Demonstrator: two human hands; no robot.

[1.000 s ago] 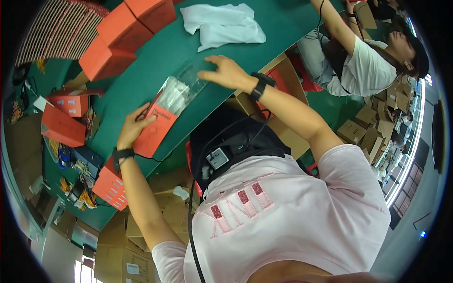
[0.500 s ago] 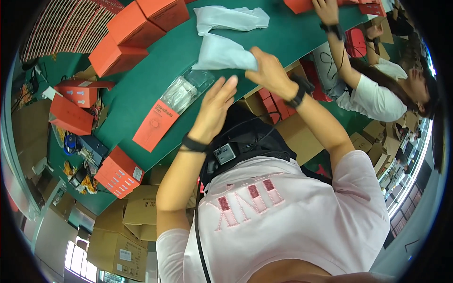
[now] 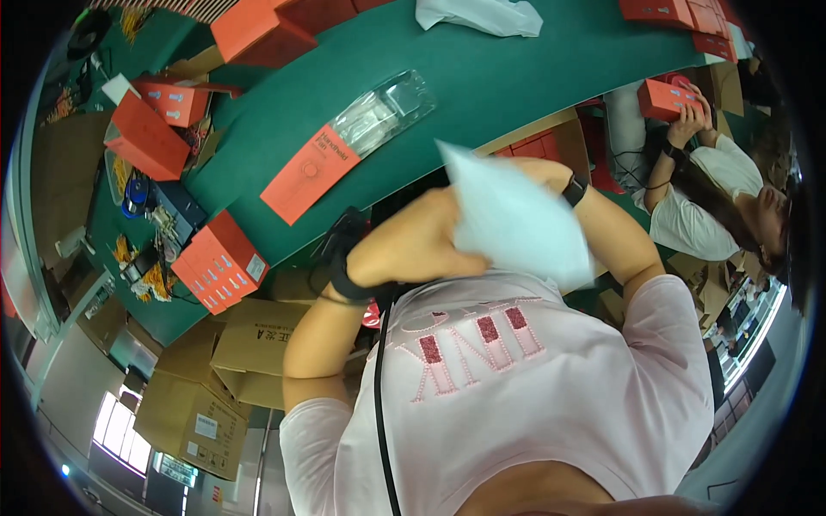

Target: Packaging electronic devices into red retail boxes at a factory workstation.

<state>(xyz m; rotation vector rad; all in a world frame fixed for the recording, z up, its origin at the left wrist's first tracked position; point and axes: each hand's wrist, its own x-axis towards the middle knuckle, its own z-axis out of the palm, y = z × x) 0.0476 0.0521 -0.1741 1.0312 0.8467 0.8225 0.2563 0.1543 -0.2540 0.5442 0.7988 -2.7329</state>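
A soft white pouch (image 3: 520, 228), smeared by motion, is held up in front of my chest past the table's near edge. My left hand (image 3: 413, 236) grips its left side, thumb low on the edge. Behind the pouch is my right hand (image 3: 544, 172), its back showing and its fingers hidden. On the green table ahead lies an open, flat-looking red box (image 3: 310, 175) with a clear plastic tray (image 3: 383, 112) reaching out of its far end; wrapped contents show in the tray. Another white pouch (image 3: 482, 15) rests farther away.
Red boxes (image 3: 258, 33) stand at the far left, with an upright red box (image 3: 222, 262) near the left edge. Cardboard cartons (image 3: 194, 400) are below on the left. At right, a co-worker holds a red box (image 3: 664, 100); more red boxes (image 3: 658, 10) lie beyond.
The nearer white pouch has come off the table toward my chest, and my left hand now grips it. The view has shifted. The co-worker now holds a red box.
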